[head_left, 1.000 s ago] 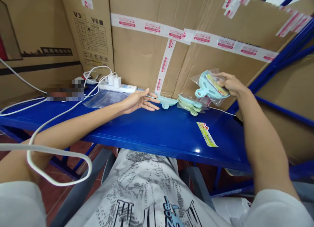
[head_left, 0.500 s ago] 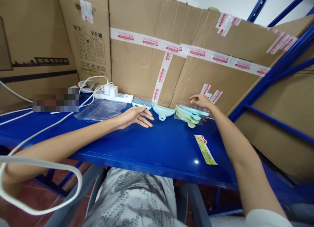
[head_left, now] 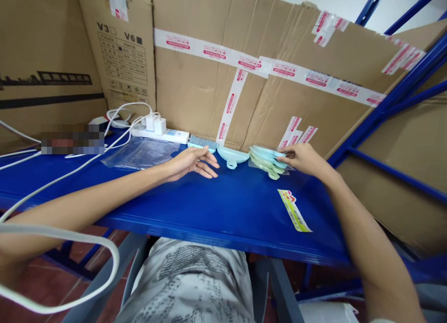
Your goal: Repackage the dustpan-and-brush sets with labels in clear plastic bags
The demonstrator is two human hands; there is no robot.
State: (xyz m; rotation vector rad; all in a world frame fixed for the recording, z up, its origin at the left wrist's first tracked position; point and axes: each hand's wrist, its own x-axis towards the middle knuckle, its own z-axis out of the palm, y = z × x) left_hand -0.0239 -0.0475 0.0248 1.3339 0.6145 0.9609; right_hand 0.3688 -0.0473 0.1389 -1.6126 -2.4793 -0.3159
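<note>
My left hand point(head_left: 195, 163) hovers over the blue table point(head_left: 209, 206), fingers apart and holding nothing. Just beyond it lies a light-blue comb-like piece with grey-blue teeth point(head_left: 202, 144). Beside that is a light-blue half-round piece point(head_left: 233, 155) with a looped tab. To its right, several similar light-blue and green half-round pieces point(head_left: 265, 162) overlap in a pile, with clear plastic wrap around them. My right hand point(head_left: 302, 159) pinches the right end of an upper light-blue piece in this pile; its fingertips are partly hidden.
A yellow-green printed label point(head_left: 294, 211) lies near the right front. Clear plastic bags point(head_left: 143, 153) rest at the left, by a white power strip point(head_left: 176, 136) with plugs and cables. Cardboard point(head_left: 195, 90) stands behind the table. A white cable point(head_left: 111, 257) loops over my left forearm. Blue metal bars point(head_left: 377, 108) rise at the right.
My right hand has come down from above the pile to its right end and closed on an upper piece. The upper light-blue pieces have shifted slightly left. My left hand stays nearly still.
</note>
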